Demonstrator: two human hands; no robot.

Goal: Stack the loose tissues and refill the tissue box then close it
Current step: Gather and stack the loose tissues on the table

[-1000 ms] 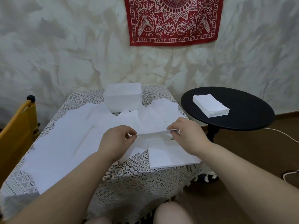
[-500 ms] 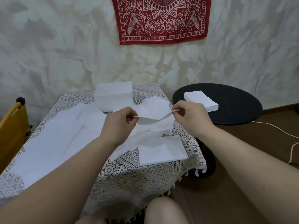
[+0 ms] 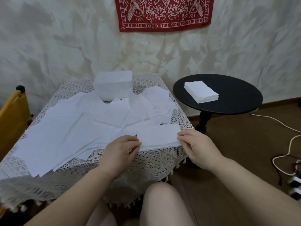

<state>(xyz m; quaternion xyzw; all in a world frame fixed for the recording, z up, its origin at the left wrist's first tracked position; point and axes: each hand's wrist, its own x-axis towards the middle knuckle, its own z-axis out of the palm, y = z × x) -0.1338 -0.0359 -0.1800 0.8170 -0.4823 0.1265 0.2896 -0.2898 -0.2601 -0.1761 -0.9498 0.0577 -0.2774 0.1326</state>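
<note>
A small stack of folded tissues (image 3: 158,136) lies at the near right corner of the lace-covered table (image 3: 146,162). My left hand (image 3: 123,148) pinches the top folded tissue at the stack's left end. At the right end, my right hand (image 3: 194,144) pinches the same tissue, thumb on top. Loose unfolded tissues (image 3: 65,128) cover most of the tabletop. The white tissue box (image 3: 114,86) stands at the table's far edge, behind the loose sheets.
A black round side table (image 3: 236,101) to the right carries another neat tissue stack (image 3: 201,91). A yellow chair (image 3: 13,115) stands at the left. Cables and a power strip (image 3: 293,162) lie on the floor at the right. My knees are under the table's near edge.
Both hands have come down and toward me, bringing the folded tissue they held in the air onto the stack at the near right corner.
</note>
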